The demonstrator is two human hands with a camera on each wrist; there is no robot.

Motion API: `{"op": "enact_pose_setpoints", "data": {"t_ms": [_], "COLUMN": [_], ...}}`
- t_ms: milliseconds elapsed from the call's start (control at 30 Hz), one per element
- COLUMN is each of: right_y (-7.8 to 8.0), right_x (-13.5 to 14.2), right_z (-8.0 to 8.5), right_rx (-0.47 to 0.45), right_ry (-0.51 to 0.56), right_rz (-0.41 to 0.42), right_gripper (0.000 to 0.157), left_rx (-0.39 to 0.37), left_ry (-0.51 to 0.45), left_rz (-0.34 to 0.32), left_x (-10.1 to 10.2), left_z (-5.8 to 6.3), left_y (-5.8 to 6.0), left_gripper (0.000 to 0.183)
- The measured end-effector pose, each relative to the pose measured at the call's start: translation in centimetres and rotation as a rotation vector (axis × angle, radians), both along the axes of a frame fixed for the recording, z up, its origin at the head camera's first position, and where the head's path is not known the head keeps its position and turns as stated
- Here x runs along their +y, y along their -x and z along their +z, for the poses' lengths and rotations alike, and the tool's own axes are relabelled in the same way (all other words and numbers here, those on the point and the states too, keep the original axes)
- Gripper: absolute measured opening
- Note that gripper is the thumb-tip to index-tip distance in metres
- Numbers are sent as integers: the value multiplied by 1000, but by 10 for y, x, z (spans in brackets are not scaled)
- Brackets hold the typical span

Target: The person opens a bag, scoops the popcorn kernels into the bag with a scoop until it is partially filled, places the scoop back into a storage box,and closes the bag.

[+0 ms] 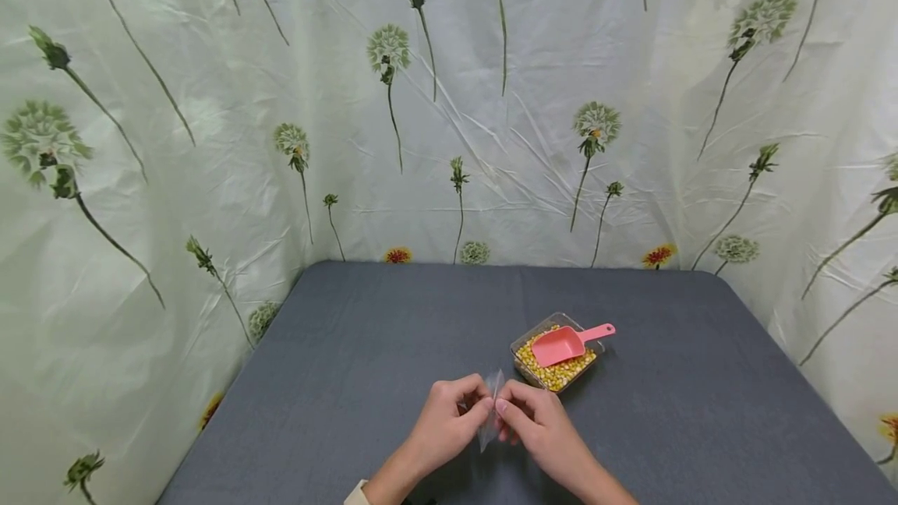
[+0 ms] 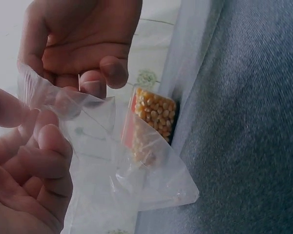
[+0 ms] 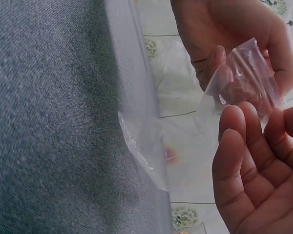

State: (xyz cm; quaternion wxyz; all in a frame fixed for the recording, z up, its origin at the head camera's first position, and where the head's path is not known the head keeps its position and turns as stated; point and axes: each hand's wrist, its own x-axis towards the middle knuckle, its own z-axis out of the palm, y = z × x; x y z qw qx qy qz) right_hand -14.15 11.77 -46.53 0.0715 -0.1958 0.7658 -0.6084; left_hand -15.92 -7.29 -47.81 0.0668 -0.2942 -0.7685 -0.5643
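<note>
Between my two hands hangs a clear plastic bag [image 1: 489, 429], thin and crumpled, with its lower corner pointing down in both wrist views. My left hand [image 1: 451, 421] pinches one side of its upper edge between thumb and forefinger. Opposite, my right hand [image 1: 531, 421] pinches the edge too, its fingertips close to the left ones. In the left wrist view the bag [image 2: 136, 180] looks flat, with nothing visible inside. Just beyond the right hand stands a clear container [image 1: 517, 369] of yellow corn kernels [image 1: 561, 376], and a pink scoop [image 1: 559, 346] lies on the kernels.
A grey cloth-covered table [image 1: 393, 333] extends under the hands. Around its back and sides hangs a pale curtain [image 1: 484, 123] printed with dandelions. The scoop's handle [image 1: 599, 331] sticks out past the container's right rim.
</note>
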Motion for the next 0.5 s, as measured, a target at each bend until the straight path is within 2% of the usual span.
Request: {"op": "enact_pose_setpoints", "data": {"t_ms": [267,500], "right_y": [-1,-1], "right_x": [-1,0], "right_z": [3,2], "right_rx": [3,8], "right_ry": [-16,-19], "right_rz": [-8,-21], "right_gripper": [26,23], "left_rx": [-77,-64], "left_ry": [-45,-29], "left_rz": [-21,-2], "left_x": [0,0], "left_z": [3,5], "left_y": [-2,-2], "left_gripper": [22,23]}}
